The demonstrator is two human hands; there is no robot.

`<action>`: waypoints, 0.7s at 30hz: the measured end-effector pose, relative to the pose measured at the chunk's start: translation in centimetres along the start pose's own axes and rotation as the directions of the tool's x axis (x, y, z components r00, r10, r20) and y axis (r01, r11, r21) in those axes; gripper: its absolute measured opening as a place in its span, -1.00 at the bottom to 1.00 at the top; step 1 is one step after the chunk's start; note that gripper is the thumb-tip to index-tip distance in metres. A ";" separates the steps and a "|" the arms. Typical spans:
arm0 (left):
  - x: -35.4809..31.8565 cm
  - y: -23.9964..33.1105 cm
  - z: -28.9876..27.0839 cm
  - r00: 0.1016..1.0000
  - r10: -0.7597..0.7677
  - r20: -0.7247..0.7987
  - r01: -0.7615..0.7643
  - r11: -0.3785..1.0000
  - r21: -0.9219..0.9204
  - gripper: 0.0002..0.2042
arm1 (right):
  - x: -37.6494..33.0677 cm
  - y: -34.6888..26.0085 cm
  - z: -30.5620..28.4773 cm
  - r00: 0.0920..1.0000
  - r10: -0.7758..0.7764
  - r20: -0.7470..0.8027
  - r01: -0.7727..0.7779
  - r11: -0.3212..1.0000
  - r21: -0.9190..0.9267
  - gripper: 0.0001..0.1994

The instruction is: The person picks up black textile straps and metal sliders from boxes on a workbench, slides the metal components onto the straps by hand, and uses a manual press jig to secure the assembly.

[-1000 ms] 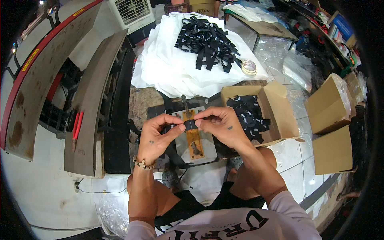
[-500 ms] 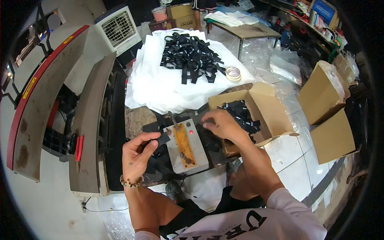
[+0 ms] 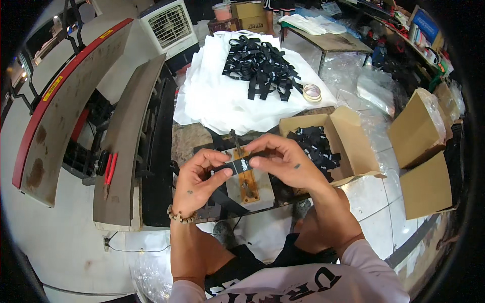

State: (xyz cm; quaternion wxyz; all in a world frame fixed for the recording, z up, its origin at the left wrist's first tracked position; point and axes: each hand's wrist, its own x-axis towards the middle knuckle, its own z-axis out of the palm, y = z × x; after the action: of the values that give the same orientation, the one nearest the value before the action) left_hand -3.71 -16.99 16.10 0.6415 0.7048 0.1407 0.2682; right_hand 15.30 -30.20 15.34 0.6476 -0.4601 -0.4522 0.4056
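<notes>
A short black fabric strip point(image 3: 241, 165) with white lettering is stretched between my hands, pinched at its left by my left hand point(image 3: 197, 182) and at its right by my right hand point(image 3: 285, 164). Beneath it sits a light grey tabletop device point(image 3: 264, 191) with an orange-yellow plate point(image 3: 251, 194) and metal fittings, partly covered by my hands. More black strip material point(image 3: 227, 202) hangs or lies left of the device; my left hand hides how it runs. At the right, an open cardboard box point(image 3: 356, 144) contains a heap of small black pieces point(image 3: 313, 144).
Beyond the device, white sheeting point(image 3: 202, 101) carries a tangled pile of black strips point(image 3: 260, 65) and tape rolls point(image 3: 311, 93). Red-handled pliers point(image 3: 111, 169) lie on the brown ledge at left. Cardboard boxes point(image 3: 419, 123) stand far right. Another person's legs point(image 3: 270, 20) show at the back.
My right hand has come left from beside the box and grips the strip's other end. The strip, earlier only in my left hand, is now over the device. The view has shifted slightly.
</notes>
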 end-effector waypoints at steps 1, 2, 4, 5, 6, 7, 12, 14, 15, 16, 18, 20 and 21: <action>0.1 -0.3 0.1 1.000 -0.011 -0.003 0.011 1.000 0.008 -0.79 | 0.0 0.8 0.0 0.997 -0.071 0.038 0.075 0.993 -0.092 -0.76; 0.2 -0.5 0.2 1.000 -0.014 -0.004 0.014 1.000 0.006 -0.79 | 0.0 0.8 -0.1 0.997 -0.067 0.037 0.070 0.993 -0.092 -0.76; 0.4 -0.6 0.1 0.999 -0.038 0.009 0.038 0.999 0.037 -0.83 | 0.1 0.7 -0.3 0.998 -0.021 0.053 0.035 0.958 -0.285 -0.74; 0.5 -0.8 0.0 0.999 -0.042 0.005 0.042 0.999 0.035 -0.83 | 0.2 0.9 -0.2 0.998 -0.016 0.056 0.031 0.959 -0.283 -0.74; 0.7 -1.2 -0.1 0.999 -0.032 -0.013 0.033 0.999 0.028 -0.83 | 0.3 1.0 0.0 1.000 -0.015 -0.002 0.014 0.986 -0.164 -0.76; 0.9 -1.4 -0.1 0.999 -0.023 -0.032 0.024 0.999 0.021 -0.84 | 0.4 1.2 0.2 0.998 -0.007 -0.060 0.004 0.999 -0.042 -0.77; 1.2 -2.0 -0.1 0.999 -0.034 -0.041 0.036 0.998 0.061 -0.87 | 0.7 2.3 -0.2 0.998 -0.015 -0.065 0.003 0.984 -0.178 -0.83; 1.4 -2.3 0.0 0.998 -0.030 -0.052 0.033 0.998 0.062 -0.88 | 0.7 2.7 -0.3 0.998 0.018 -0.054 -0.029 0.979 -0.200 -0.83; 1.3 -2.3 0.0 0.997 -0.046 -0.060 0.050 0.997 0.051 -0.89 | 0.8 2.9 -0.3 0.998 -0.006 -0.063 -0.005 0.986 -0.168 -0.84; 1.4 -2.3 0.1 0.996 -0.063 -0.067 0.066 0.997 0.039 -0.90 | 0.8 3.1 -0.3 0.997 -0.030 -0.073 0.019 0.990 -0.137 -0.84; 1.4 -2.5 0.0 0.995 -0.066 -0.074 0.069 0.997 0.039 -0.89 | 0.9 3.0 -0.4 0.997 -0.009 -0.081 -0.005 0.986 -0.164 -0.84; 1.4 -2.6 0.0 0.995 -0.067 -0.081 0.070 0.997 0.040 -0.89 | 1.0 3.0 -0.4 0.996 0.010 -0.090 -0.027 0.981 -0.191 -0.85; 1.4 -2.6 0.0 0.994 -0.077 -0.083 0.081 0.996 0.042 -0.89 | 1.0 3.1 -0.5 0.996 0.017 -0.092 -0.033 0.983 -0.180 -0.86</action>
State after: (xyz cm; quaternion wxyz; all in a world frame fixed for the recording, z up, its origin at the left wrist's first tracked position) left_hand -2.20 -15.88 13.80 0.6293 0.7013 0.2006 0.2680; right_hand 15.67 -28.58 12.54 0.6176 -0.5405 -0.4517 0.3499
